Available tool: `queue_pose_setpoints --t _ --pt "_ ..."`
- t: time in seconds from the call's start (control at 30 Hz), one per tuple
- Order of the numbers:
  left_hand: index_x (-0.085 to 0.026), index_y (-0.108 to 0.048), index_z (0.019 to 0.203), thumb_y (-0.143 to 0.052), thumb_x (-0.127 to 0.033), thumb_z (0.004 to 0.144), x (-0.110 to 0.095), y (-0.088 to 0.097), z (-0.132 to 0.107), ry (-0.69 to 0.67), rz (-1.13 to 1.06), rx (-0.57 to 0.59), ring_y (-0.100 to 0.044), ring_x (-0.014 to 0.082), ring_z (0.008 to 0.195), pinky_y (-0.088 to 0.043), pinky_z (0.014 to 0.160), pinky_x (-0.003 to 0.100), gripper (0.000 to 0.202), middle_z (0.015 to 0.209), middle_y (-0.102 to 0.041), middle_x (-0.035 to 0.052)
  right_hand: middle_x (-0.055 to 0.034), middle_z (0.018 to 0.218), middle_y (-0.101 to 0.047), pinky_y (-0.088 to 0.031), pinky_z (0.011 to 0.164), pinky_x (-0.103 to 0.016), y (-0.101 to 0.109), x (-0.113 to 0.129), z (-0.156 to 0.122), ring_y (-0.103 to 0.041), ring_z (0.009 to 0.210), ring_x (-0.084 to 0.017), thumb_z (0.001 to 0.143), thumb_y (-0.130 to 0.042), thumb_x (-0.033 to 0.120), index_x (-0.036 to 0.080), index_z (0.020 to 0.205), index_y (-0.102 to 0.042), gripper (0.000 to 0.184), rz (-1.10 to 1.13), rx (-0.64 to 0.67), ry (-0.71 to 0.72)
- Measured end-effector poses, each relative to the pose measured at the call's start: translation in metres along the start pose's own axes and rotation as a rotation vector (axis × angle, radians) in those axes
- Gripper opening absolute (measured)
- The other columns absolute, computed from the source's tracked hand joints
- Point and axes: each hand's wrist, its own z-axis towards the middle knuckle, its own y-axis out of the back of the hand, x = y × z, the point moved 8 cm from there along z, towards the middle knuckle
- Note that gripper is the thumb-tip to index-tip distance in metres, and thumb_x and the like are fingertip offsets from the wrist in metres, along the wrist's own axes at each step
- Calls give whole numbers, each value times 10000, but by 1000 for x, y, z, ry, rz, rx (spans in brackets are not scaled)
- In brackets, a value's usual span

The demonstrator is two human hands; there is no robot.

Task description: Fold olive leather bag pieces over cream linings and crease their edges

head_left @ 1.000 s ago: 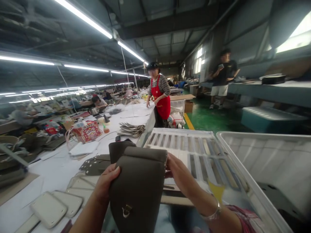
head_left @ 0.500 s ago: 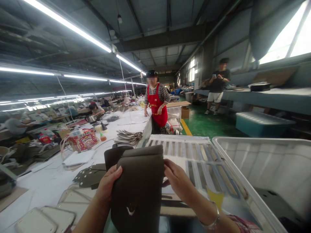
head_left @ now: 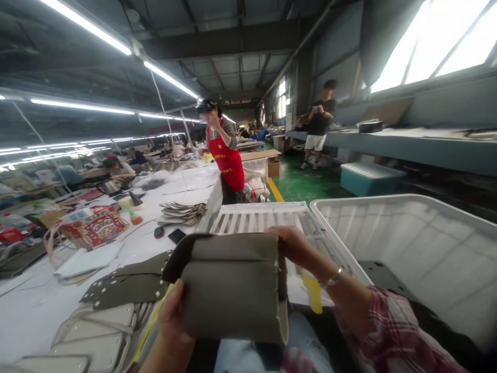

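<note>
Factory hall, fluorescent tubes overhead, green floor. Long white-covered bench on the left, carrying a stack of cut leather pieces, a dark punched leather panel and pale panels. Ahead and to the right: a white slatted rack and a white plastic crate. A co-worker in a red apron stands beyond the rack; a second person stands farther off on the floor.

Item in hand: one folded taupe leather bag body, held up in front of me, clear of the bench, with the rack just beyond it.

My left hand: fingers pressed against the lower edge, their tips hidden behind the leather.

My right hand: fingers curled over the top right corner, pressing it down.

Step, as I judge it: shaping the fold by hand. The next move calls for even pressure from both hands so the fold does not slip.
</note>
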Motion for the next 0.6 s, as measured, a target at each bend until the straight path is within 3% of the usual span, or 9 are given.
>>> queue_pose_setpoints --t 0.07,0.13,0.23,0.3,0.37,0.43,0.53,0.6 --pt "-231 -679 908 -622 -751 481 5 -12 12 85 -8 109 -625 326 928 -532 734 373 675 806 -707 48 -28 679 -597 -385 604 -250 27 20 -15 -522 646 -139 837 -482 219 144 795 -656 194 -382 -96 184" --pt "-183 -660 974 -521 -829 501 13 -35 27 220 2 177 -606 347 961 -517 753 398 813 820 -698 92 -48 712 -612 -376 603 -265 40 42 -37 -527 654 -148 883 -425 214 143 943 -639 233 -764 -168 356" --pt "-123 -615 1052 -397 -710 754 35 -72 50 402 14 185 -649 282 823 -515 712 361 694 735 -686 93 -61 791 -641 -401 653 -285 48 53 -67 -550 715 -158 889 -420 177 154 1040 -608 242 -1016 -156 447" --pt "-95 -606 1048 -369 -550 861 63 -88 63 507 14 142 -647 218 633 -515 633 318 546 622 -658 66 -58 800 -645 -418 665 -295 55 44 -82 -556 720 -161 885 -431 175 162 1055 -605 243 -1047 -123 423" --pt "-78 -608 1016 -420 -388 876 104 -91 67 633 45 78 -613 177 519 -506 578 289 389 575 -641 50 -54 795 -642 -435 671 -298 66 22 -99 -565 715 -160 882 -440 182 168 1064 -607 247 -999 -136 344" --pt "-64 -605 1015 -489 -299 838 147 -88 63 734 66 58 -624 179 543 -508 577 285 317 647 -669 74 -53 826 -644 -453 698 -297 83 -13 -120 -585 751 -164 876 -464 218 187 1054 -616 237 -871 -208 204" --pt "-43 -600 1028 -502 -274 825 196 -72 52 788 32 39 -645 195 611 -515 605 295 323 769 -690 127 -61 911 -650 -479 749 -314 100 -89 -159 -608 843 -191 834 -536 331 225 988 -646 217 -487 -256 -95" --pt "-45 -598 1031 -486 -289 837 211 -55 45 798 -11 16 -650 200 631 -518 623 304 331 786 -690 133 -82 949 -658 -498 775 -345 98 -148 -188 -621 875 -216 799 -559 439 224 954 -655 282 -102 -304 -323"
